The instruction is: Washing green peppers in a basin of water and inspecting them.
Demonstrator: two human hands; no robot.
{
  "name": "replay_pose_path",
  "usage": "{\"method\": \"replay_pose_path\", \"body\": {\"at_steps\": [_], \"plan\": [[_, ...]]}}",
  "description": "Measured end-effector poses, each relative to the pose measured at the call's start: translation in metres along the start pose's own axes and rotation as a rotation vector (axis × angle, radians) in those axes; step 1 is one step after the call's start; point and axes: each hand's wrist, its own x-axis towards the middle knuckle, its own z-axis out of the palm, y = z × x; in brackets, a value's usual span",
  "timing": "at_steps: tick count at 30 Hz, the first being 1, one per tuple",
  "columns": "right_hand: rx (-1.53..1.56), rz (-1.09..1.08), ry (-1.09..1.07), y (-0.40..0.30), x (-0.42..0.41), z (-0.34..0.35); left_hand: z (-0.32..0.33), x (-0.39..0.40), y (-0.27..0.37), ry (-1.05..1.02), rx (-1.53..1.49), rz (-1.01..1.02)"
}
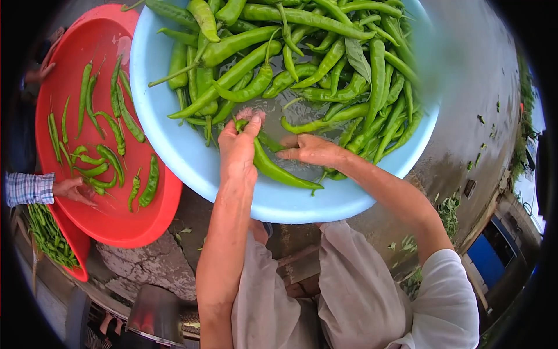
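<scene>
A large light-blue plastic basin (279, 212) holds water and many green chili peppers (305, 17). My left hand (239, 139) is closed around the stem end of a long green pepper (283, 170), whose tip points right over the basin's near rim. Just to the right, my right hand (307, 148) dips its fingers into the water beside another pepper (270, 143); whether it grips anything is hidden. A leaf (358, 61) lies on the peppers in the basin.
At left a red basin (168, 209) holds water and several peppers, with another person's hand (76, 189) inside. Another hand (45, 70) is at its far edge. Below stands a red container (83, 257) of green peppers. A metal pot (154, 312) and scattered leaves (449, 213) are on the ground.
</scene>
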Motion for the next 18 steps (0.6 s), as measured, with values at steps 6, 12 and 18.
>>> {"method": "replay_pose_path", "body": {"at_steps": [6, 12, 18], "plan": [[0.203, 0.001, -0.001, -0.022, -0.034, 0.002, -0.013, -0.001, 0.002, -0.151, -0.129, -0.057], [0.453, -0.183, 0.056, -0.011, -0.037, -0.003, -0.006, -0.003, 0.002, -0.213, -0.224, -0.027], [-0.082, 0.046, 0.219, -0.02, 0.013, 0.001, -0.01, 0.006, -0.006, -0.138, -0.176, 0.038]]}}
